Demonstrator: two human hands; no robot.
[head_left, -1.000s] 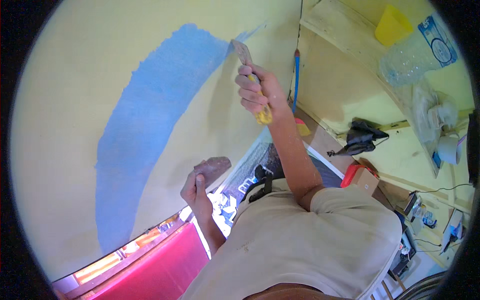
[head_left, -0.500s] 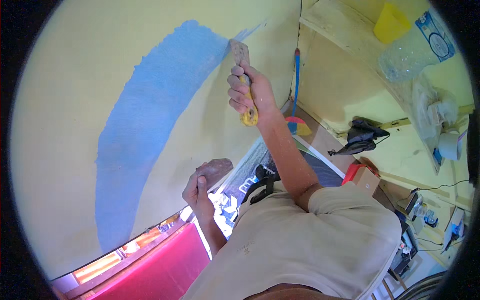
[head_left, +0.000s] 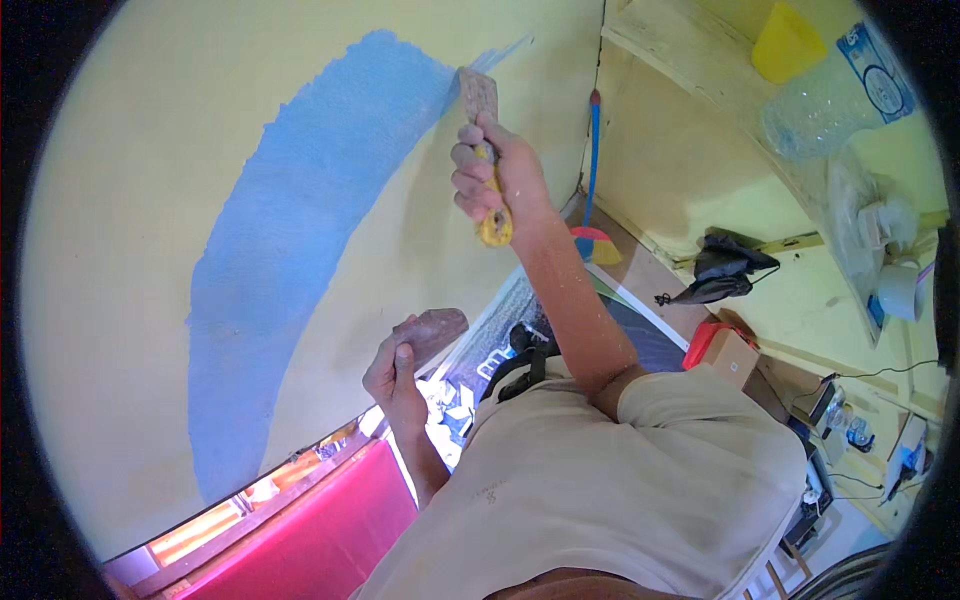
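My right hand [head_left: 505,178] is closed around the yellow handle of a putty knife [head_left: 480,95]. Its smeared blade lies against the wall [head_left: 120,250] at the upper right edge of a broad, curved blue patch [head_left: 275,225]. Thin blue streaks run up and right from the blade's corner. Lower down, near the wall, my left hand [head_left: 398,378] grips a flat, greyish-brown plate [head_left: 434,336] with a dirty surface; its exact kind is unclear. Pale dust or filler coats the fingers of my right hand.
On the right, a shelf [head_left: 690,55] carries a yellow cup [head_left: 786,45] and a large clear bottle [head_left: 830,110]. A blue-handled broom [head_left: 594,160] stands in the corner. A black bag [head_left: 722,272] hangs on the right. Below left is a red-pink panel [head_left: 310,530].
The view has shifted slightly. Both hands keep their grips, and the putty knife's blade stays at almost the same spot on the blue patch's edge.
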